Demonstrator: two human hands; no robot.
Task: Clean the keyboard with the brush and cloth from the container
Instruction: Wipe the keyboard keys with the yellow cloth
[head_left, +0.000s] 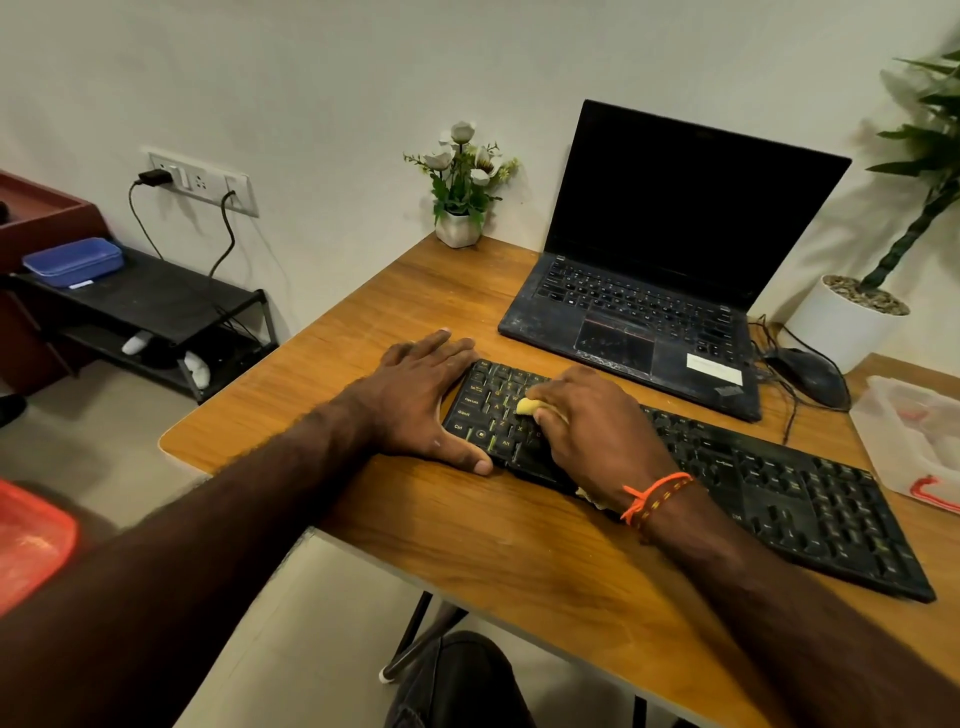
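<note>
A long black keyboard lies slantwise across the wooden desk. My right hand presses a yellow cloth onto the keys near the keyboard's left end; only a small fold of the cloth shows past my fingers. My left hand lies flat against the keyboard's left edge, thumb along its front corner, holding it steady. A clear plastic container with red clips sits at the desk's right edge. No brush is visible.
An open laptop with a dark screen stands behind the keyboard. A wired mouse and cables lie to its right. A small flower pot and a large white planter stand by the wall. A black shelf is left of the desk.
</note>
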